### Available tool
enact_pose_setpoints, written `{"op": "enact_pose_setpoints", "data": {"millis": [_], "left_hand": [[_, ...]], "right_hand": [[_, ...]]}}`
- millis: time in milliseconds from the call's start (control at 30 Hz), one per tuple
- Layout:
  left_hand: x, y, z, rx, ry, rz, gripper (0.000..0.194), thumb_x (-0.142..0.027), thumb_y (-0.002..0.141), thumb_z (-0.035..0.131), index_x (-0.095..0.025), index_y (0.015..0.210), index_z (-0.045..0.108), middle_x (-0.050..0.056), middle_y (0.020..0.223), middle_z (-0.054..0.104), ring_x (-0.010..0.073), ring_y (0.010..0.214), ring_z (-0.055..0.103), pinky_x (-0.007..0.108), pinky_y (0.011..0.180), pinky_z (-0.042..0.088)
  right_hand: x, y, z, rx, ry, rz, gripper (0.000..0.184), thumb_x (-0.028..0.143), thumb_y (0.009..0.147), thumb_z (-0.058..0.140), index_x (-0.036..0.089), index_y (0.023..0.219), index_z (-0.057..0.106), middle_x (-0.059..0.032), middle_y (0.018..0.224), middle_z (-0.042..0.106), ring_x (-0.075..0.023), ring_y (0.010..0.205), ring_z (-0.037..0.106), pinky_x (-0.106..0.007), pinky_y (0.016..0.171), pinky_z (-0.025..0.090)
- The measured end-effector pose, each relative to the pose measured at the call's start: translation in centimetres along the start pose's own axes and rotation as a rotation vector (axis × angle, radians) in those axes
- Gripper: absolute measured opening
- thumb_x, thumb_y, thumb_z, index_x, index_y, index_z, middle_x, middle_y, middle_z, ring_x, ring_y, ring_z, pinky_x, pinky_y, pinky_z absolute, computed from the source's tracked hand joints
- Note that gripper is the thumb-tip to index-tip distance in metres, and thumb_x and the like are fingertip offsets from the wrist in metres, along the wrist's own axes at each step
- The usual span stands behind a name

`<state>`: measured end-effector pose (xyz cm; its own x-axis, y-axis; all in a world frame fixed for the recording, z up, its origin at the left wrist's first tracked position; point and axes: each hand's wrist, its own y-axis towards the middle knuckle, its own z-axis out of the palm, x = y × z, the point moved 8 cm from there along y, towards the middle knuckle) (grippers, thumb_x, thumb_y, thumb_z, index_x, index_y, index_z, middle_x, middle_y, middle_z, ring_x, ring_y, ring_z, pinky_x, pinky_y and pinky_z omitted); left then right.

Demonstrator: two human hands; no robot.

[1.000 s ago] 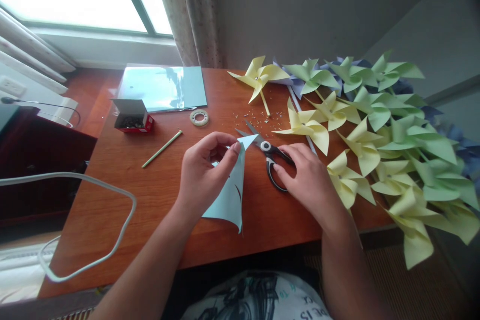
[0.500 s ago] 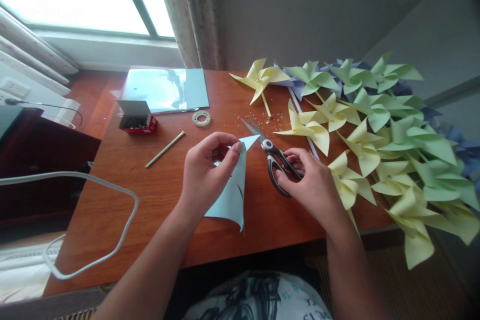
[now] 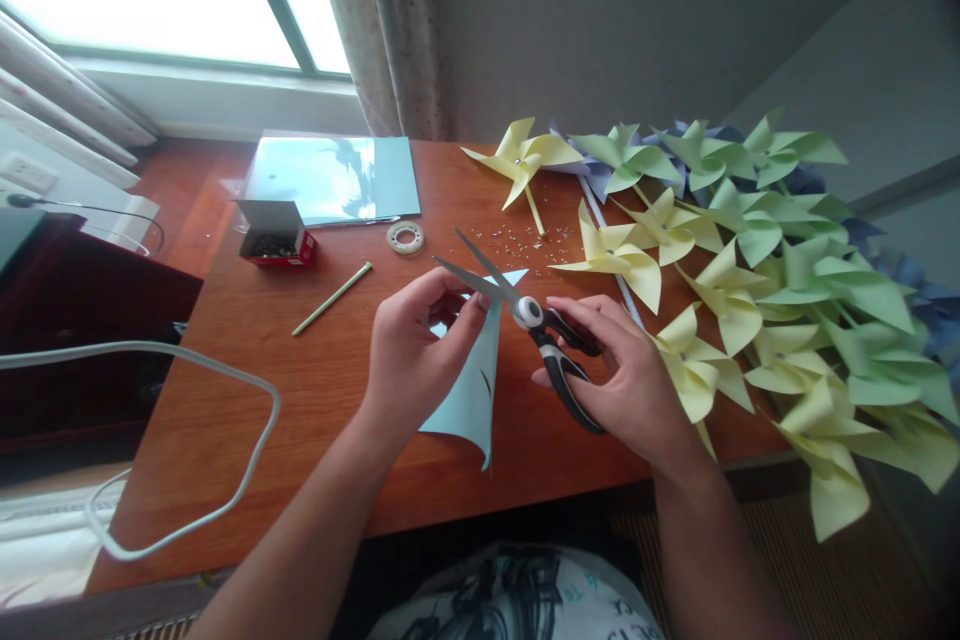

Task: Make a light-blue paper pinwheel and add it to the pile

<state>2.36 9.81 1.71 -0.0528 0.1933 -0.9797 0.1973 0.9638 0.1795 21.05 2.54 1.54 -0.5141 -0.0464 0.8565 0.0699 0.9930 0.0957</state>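
My left hand (image 3: 420,350) pinches a light blue sheet of paper (image 3: 469,390) between thumb and fingers. The sheet is bent over, with a dark slit in its lower part and a pointed corner sticking out past my fingertips. Scissors (image 3: 529,312) with black and white handles are in my right hand (image 3: 619,370), fingers in the loops. Their blades are spread and point up and left, at the pinched part of the paper close to my left thumb. Whether the blades touch the paper I cannot tell.
Many yellow pinwheels (image 3: 622,255) and green pinwheels (image 3: 750,220) cover the table's right side. Left are a small red box (image 3: 300,247), a tape roll (image 3: 405,237), a pale green stick (image 3: 330,300) and blue sheets in plastic (image 3: 315,180). A white cable (image 3: 262,420) loops at the left edge.
The scissors have moved left and their blades have opened wider, now over the paper's top near my left thumb. My left hand keeps its pinch on the sheet.
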Motion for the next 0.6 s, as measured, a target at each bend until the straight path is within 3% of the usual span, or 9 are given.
{"op": "enact_pose_setpoints", "data": {"millis": [600], "left_hand": [[-0.34,0.08,0.05,0.003,0.069,0.053,0.009,-0.015,0.086,0.068,-0.018,0.090,0.075,-0.001,0.073,0.069,0.0104,0.061,0.058,0.021,0.057,0.046]], "right_hand": [[0.75,-0.12,-0.72,-0.010,-0.109,-0.054,0.056,0.029,0.079,0.083,0.025,0.132,0.065,-0.0049,0.113,0.063,-0.0195,0.094,0.068,-0.032,0.086,0.059]]}}
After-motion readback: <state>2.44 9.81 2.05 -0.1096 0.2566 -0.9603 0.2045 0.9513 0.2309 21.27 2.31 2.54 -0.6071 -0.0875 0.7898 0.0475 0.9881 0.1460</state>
